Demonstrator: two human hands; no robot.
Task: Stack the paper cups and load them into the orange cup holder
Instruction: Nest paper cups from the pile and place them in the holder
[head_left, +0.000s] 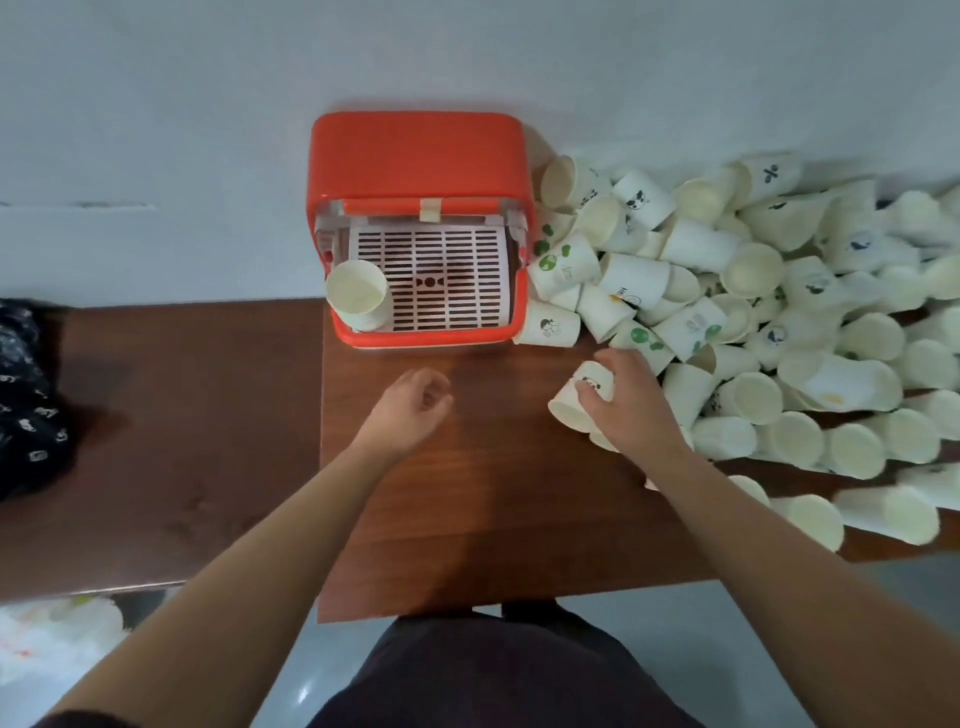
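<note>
right hand (631, 402) clamped on paper cup (581, 400), left hand (410, 410) loosely curled, empty, 1 cup in orange holder (415, 156)

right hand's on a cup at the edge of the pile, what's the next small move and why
Probably lift that panda-print cup clear of the pile with the right hand. The left hand hangs empty, and the orange cup holder has only one cup on its grid, so stacking has barely begun.

Cup pile (779, 312) cut off at right edge; prints blurred.
</note>
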